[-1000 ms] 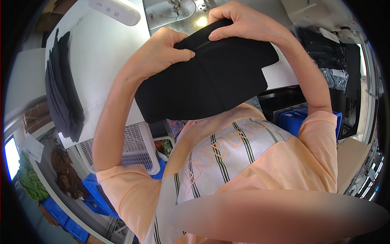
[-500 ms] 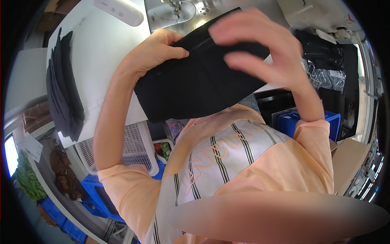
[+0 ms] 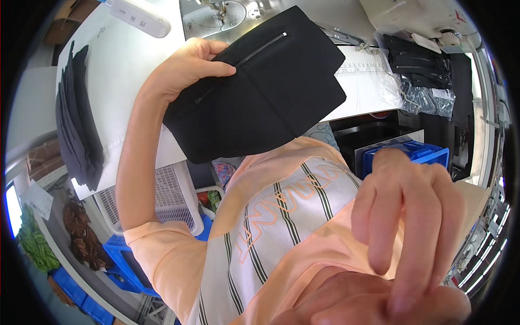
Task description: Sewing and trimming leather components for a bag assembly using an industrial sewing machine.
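My left hand [image 3: 187,67] grips a black fabric panel [image 3: 254,108] along its far left side, thumb on top near a zipper. That metal zipper [image 3: 262,50] runs slantwise across the panel's upper part, and a seam crosses the cloth below it. The panel's right side has a notched edge and hangs free of any hand. My right hand [image 3: 409,211] is raised close to the camera at the lower right, away from the cloth. Its fingers point downward, apart and slightly bent, with nothing visible in them; the thumb is hidden.
A sewing machine's metal bed [image 3: 238,21] lies beyond the panel. Dark fabric pieces [image 3: 78,119] are stacked on the white table [image 3: 127,81] at left. Black pieces in clear plastic [image 3: 420,70] sit at right. Below are a white basket [image 3: 173,189] and a blue crate [image 3: 430,154].
My right hand has left the panel's right side and come back toward me. The panel's right part and zipper end now show. My left hand keeps its hold.
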Tool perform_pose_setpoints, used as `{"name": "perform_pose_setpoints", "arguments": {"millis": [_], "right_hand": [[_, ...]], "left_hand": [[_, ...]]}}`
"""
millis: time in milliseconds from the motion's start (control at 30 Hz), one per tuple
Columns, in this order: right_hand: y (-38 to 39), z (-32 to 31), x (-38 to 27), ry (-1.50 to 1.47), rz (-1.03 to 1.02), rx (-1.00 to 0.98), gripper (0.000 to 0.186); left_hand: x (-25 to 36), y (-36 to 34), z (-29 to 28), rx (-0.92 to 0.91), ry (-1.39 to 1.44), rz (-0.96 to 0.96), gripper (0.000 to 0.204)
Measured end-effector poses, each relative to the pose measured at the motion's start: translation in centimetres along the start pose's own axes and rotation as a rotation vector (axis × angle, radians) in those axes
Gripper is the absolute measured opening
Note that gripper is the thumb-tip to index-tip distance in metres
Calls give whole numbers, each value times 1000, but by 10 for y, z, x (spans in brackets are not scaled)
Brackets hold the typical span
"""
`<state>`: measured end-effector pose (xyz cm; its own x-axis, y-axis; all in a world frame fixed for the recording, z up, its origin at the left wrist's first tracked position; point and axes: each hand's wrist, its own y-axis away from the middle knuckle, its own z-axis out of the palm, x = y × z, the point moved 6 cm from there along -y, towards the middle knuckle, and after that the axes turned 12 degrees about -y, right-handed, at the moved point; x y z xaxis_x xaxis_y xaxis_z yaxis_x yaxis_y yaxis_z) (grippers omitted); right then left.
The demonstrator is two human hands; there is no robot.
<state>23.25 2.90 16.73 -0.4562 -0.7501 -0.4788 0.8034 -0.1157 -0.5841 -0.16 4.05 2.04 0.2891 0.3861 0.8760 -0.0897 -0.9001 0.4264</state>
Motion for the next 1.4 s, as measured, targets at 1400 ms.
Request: {"name": "perform_pose_setpoints", "arguments": {"millis": [1400], "right_hand": [[39,-145,18,1475,555,567,28]], "left_hand": [[-18,39,68,303,580,102,23]]}}
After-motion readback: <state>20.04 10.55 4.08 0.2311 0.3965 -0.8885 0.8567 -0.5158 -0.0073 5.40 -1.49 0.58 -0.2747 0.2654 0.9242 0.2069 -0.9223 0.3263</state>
